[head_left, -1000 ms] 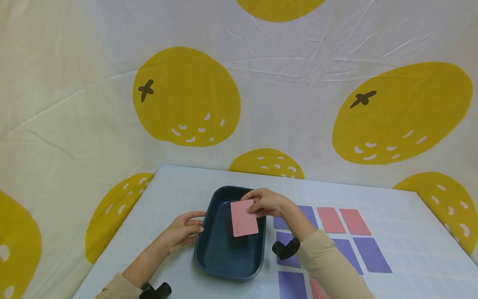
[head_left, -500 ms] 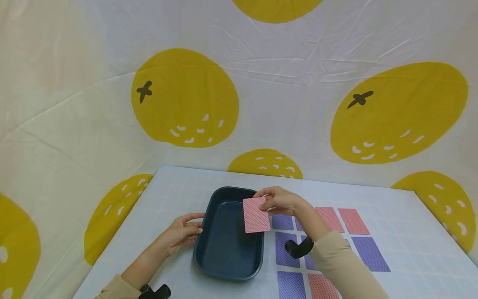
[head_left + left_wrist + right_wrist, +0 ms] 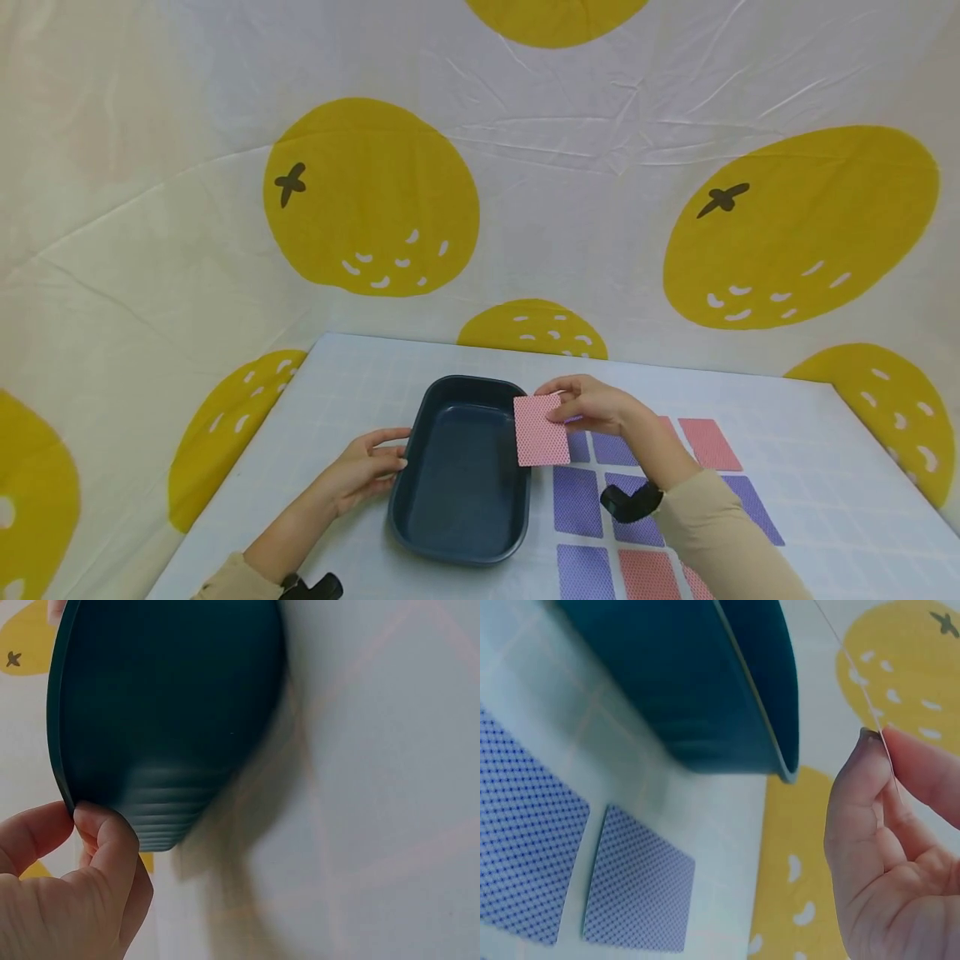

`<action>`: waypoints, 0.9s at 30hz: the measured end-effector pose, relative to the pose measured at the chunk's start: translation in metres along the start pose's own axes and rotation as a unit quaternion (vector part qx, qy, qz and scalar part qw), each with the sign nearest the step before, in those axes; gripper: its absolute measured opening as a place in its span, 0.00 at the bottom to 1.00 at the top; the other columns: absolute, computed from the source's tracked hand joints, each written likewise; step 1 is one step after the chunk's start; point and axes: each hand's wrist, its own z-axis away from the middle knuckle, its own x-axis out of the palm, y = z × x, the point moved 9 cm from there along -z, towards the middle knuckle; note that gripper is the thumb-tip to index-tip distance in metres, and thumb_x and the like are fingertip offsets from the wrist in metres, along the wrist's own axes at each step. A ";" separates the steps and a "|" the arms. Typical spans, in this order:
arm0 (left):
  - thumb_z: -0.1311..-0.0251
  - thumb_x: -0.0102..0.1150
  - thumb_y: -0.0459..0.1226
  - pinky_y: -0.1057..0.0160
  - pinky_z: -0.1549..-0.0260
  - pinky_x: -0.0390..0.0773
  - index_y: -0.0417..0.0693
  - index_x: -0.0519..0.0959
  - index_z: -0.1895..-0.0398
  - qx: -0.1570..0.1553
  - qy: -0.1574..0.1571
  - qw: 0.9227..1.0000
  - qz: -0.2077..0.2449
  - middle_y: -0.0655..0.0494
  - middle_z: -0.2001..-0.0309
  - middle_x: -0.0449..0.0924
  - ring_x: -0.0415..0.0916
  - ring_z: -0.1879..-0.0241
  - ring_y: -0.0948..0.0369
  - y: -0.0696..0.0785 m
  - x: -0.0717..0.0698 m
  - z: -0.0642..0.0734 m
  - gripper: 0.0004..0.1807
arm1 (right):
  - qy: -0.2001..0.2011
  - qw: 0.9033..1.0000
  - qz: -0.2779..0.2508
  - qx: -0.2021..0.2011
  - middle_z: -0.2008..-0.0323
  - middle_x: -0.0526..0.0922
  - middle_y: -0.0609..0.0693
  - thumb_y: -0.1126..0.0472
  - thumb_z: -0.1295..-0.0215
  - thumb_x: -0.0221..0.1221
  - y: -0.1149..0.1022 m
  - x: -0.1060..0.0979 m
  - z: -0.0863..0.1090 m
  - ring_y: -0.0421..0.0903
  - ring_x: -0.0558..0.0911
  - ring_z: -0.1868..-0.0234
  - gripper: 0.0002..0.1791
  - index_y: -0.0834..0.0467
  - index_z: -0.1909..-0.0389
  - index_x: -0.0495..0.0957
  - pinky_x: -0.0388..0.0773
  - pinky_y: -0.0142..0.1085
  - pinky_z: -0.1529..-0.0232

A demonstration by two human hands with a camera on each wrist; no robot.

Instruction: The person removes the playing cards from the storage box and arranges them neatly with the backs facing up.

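Observation:
A dark blue, deep rectangular tray (image 3: 459,492) stands on the table in the head view. At its left side my left hand (image 3: 366,471) pinches the rim between thumb and fingers, as the left wrist view shows at the tray wall (image 3: 172,712). My right hand (image 3: 596,406) pinches a red-backed playing card (image 3: 540,433) by its right edge. That card hangs above the tray's right rim, back towards the head camera. From the right wrist view the card is a thin edge between thumb and finger; its face is hidden.
Right of the tray, blue-backed cards (image 3: 577,502) and red-backed cards (image 3: 709,444) lie in rows on the white table (image 3: 360,375). My right forearm covers some of them. A cloth (image 3: 570,217) with yellow fruit prints hangs behind the table.
My right hand has carried the red-backed card rightwards, from over the tray's middle to over its right rim. The left hand and the tray stay in place.

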 end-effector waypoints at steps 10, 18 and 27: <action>0.44 0.54 0.24 0.67 0.68 0.75 0.31 0.56 0.34 0.000 -0.003 1.000 0.001 0.52 0.59 0.78 0.75 0.66 0.63 -0.001 -0.001 -0.001 0.33 | 0.007 1.000 0.005 0.009 0.61 0.77 0.56 0.70 0.43 0.59 0.009 -0.014 0.023 0.49 0.78 0.63 0.22 0.70 0.46 0.68 0.79 0.38 0.61; 0.44 0.55 0.25 0.67 0.69 0.75 0.32 0.57 0.34 -0.004 -0.001 1.000 -0.003 0.52 0.59 0.77 0.75 0.67 0.63 -0.002 -0.001 -0.002 0.33 | 0.014 1.000 0.012 0.014 0.61 0.77 0.56 0.69 0.42 0.58 0.018 -0.025 0.045 0.50 0.78 0.62 0.23 0.69 0.45 0.68 0.78 0.40 0.59; 0.44 0.55 0.25 0.67 0.70 0.74 0.32 0.56 0.34 -0.006 -0.001 1.000 -0.003 0.51 0.60 0.77 0.74 0.67 0.63 -0.002 -0.001 -0.001 0.33 | -0.023 1.000 -0.010 0.003 0.60 0.76 0.56 0.70 0.40 0.55 0.027 -0.034 0.064 0.49 0.77 0.62 0.22 0.71 0.45 0.66 0.79 0.36 0.62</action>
